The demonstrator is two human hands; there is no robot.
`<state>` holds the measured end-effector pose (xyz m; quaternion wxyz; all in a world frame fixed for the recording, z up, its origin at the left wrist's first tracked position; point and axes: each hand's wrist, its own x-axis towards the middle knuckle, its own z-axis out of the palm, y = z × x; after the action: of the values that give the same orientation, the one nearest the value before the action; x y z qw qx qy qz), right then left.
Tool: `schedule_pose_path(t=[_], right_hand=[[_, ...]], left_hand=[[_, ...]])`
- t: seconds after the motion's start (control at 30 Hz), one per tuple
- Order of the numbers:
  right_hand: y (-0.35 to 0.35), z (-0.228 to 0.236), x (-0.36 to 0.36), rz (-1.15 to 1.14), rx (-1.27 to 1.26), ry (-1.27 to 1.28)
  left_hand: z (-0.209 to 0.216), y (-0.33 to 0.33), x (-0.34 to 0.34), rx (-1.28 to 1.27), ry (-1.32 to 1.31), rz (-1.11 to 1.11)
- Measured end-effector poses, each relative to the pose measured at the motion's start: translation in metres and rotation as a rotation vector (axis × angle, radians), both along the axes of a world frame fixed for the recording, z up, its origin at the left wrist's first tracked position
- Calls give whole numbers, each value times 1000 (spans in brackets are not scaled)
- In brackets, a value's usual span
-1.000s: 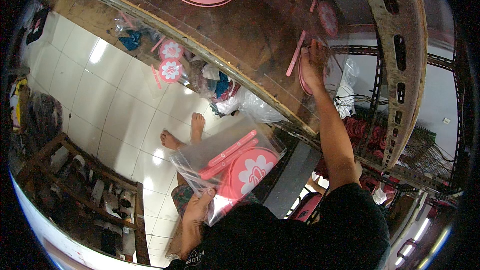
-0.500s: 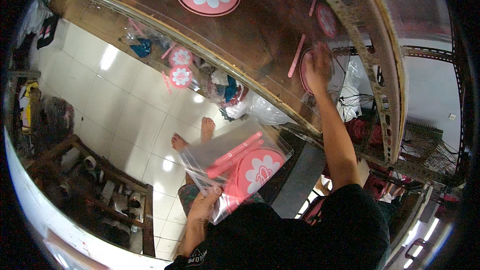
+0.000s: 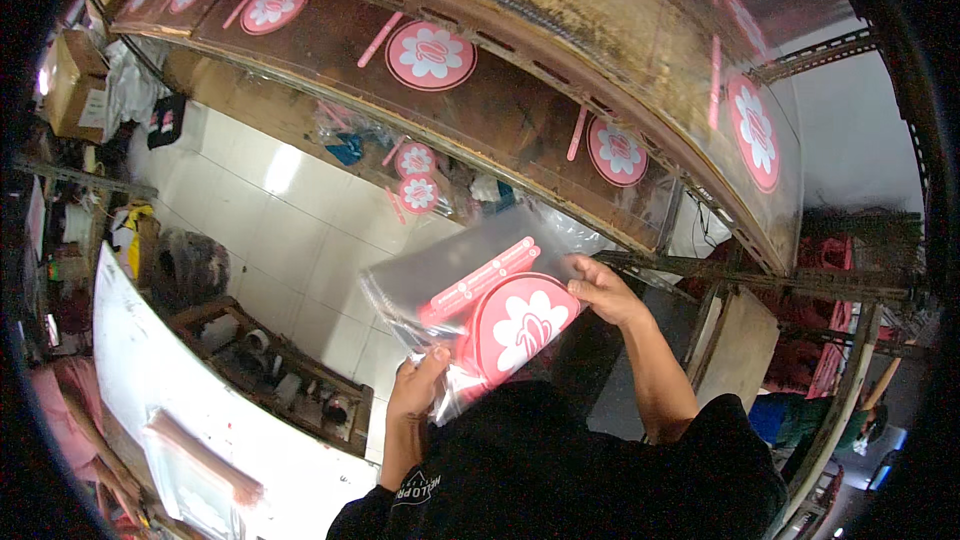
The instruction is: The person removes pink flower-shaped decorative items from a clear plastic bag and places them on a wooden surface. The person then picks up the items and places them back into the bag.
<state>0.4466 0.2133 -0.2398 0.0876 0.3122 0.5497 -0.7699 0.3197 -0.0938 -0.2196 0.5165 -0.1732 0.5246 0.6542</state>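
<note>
A stack of clear plastic sheets (image 3: 525,328) is held in front of my body, tilted. Its sheets bear a pink round print with a white flower and pink strips beside it. At the stack's lower left corner, my left hand (image 3: 418,382) grips with the thumb on top. My right hand (image 3: 606,292) pinches the right edge near the round print, its fingertips partly behind the plastic. Beyond the hands, a lower shelf carries similar prints, including a pink round print (image 3: 617,152) at its right end and another round print (image 3: 431,55) further left.
An upper shelf (image 3: 560,30) with a metal edge juts over the lower one and bears more prints, one pink oval (image 3: 753,132) at right. A white board (image 3: 220,410) stands at lower left beside a wooden rack (image 3: 270,360). Another person (image 3: 85,420) shows at far left.
My right hand has left the print at the lower shelf's right end and come down to the stack's right edge. My left hand still grips the stack. The view has shifted.
</note>
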Motion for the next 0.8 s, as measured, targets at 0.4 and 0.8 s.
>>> schedule_pose_path(t=[0.4,0.8], right_hand=[[-27,87,-30,83,421,239],[-62,319,5,293,926,992]], left_hand=[[59,-13,-3,158,148,185],[116,-29,-21,796,512,227]])
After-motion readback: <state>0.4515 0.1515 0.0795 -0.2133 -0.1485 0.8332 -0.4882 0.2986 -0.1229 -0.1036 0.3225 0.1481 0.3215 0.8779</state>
